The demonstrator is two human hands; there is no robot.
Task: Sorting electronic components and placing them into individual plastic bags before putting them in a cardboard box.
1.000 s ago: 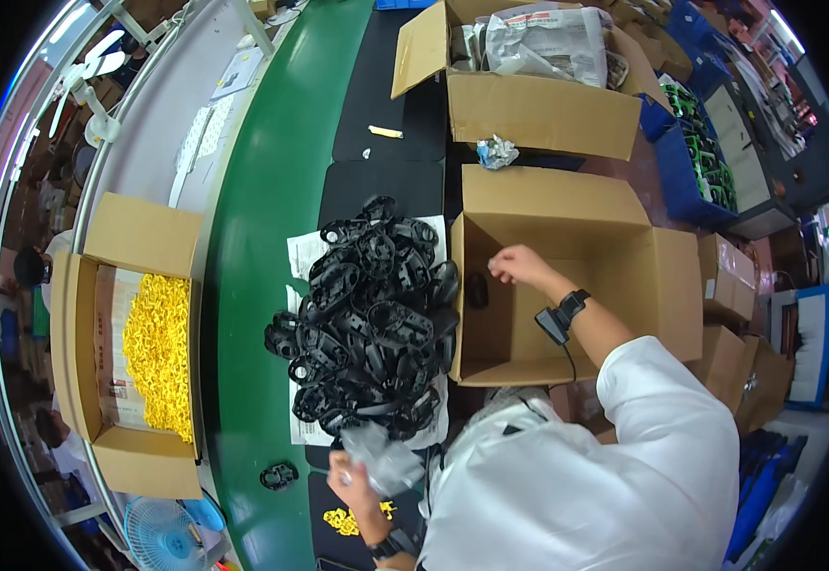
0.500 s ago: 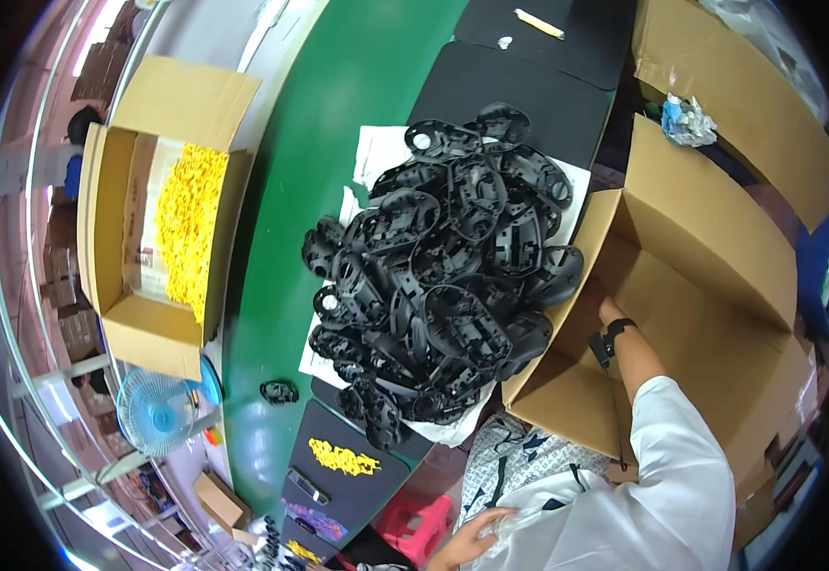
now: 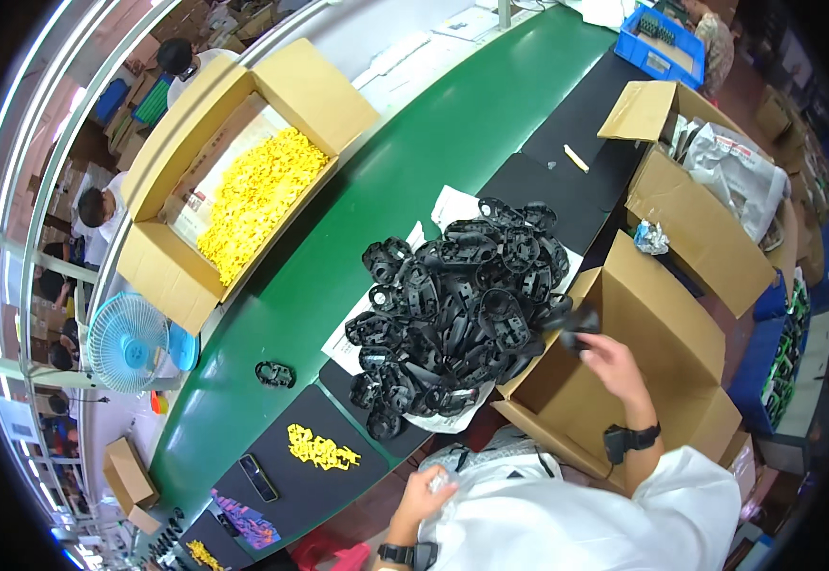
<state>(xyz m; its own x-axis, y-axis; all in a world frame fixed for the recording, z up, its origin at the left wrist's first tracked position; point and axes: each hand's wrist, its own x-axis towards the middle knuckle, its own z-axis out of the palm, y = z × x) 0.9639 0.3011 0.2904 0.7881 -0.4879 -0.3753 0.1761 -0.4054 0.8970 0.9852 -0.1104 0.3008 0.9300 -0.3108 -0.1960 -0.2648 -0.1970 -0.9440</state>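
Note:
My right hand [image 3: 612, 369] is raised over the near side of an open cardboard box [image 3: 576, 416], its fingers closed on a black plastic shell [image 3: 581, 326] that is blurred by motion. Just left of it, a large heap of black plastic shells [image 3: 452, 305] lies on white sheeting [image 3: 340, 350] on the bench. My left hand [image 3: 424, 495] is low in front of my white shirt, with curled fingers. Something pale shows at its fingertips, too unclear to name. A single black shell [image 3: 274, 374] lies apart on the green surface.
Yellow parts [image 3: 267, 195] fill a cardboard box [image 3: 324, 95] across the green bench [image 3: 490, 124]. Small yellow pieces [image 3: 319, 449] and a phone [image 3: 258, 478] lie on black mats. A blue fan [image 3: 129, 343] stands at left. Beyond the box are crumpled foil [image 3: 650, 238] and a blue crate [image 3: 662, 48].
My right hand has come up out of the cardboard box and now holds a black shell. My left hand has risen slightly. The head view has turned, showing more of the far bench.

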